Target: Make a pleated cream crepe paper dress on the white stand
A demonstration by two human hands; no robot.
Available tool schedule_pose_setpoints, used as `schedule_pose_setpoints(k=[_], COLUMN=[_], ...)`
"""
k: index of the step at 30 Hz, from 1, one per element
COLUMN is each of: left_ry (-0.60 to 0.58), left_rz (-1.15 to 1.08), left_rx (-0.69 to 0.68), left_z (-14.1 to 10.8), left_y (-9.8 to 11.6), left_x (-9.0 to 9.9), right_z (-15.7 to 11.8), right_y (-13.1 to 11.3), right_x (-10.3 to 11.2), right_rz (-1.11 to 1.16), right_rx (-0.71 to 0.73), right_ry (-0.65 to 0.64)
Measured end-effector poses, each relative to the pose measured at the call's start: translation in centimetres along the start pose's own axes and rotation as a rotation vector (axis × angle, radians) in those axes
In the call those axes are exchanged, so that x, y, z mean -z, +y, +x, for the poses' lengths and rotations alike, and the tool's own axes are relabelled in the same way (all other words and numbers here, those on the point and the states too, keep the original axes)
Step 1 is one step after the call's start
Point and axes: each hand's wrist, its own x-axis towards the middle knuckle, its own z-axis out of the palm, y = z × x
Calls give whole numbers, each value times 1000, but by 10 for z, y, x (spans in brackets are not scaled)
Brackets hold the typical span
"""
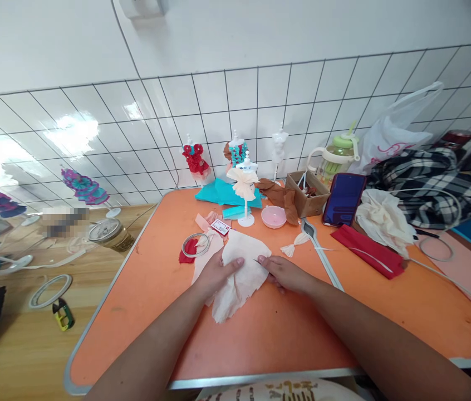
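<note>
One cream sheet [249,277] sits right in front of you, long axis slanting nearward and left; your left hand [217,271] clasps its left side, your right hand [286,273] pinches the right edge, neither nearer.

This looks like a small craft workspace. Miniature mannequins [279,145] and crinkled sheets [244,245] share an orange table [143,289].

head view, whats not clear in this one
In the head view:
Left hand: fingers mostly hidden by the pale sheet.
Dark mark by the right hand: too small to identify.
White card: print too small.
Teal-dressed form: lower part behind front dress form.
</note>
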Motion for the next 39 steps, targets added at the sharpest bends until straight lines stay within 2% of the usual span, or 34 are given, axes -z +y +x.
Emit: schedule_pose_setpoints(k=[10, 19, 28, 33, 39], left_ry=[-3, -14, -19, -48, -15], left_rz=[74, 170, 196, 163, 138], left_rx=[-13, -23, -26, -88, -145], left_z=[1, 2, 1, -1, 3], left_y=[-3, -1, -1, 3, 3], left_x=[1, -5, -7, -6, 0], right_z=[3, 7, 8, 9, 9], right_y=[1, 6, 6, 8, 10], right_x=[0, -4, -2, -1, -2], right_rz=[-20, -33, -73, -110, -128], right_rx=[58, 7, 33, 41, 58], right_ry=[-69, 0, 17, 28, 48])
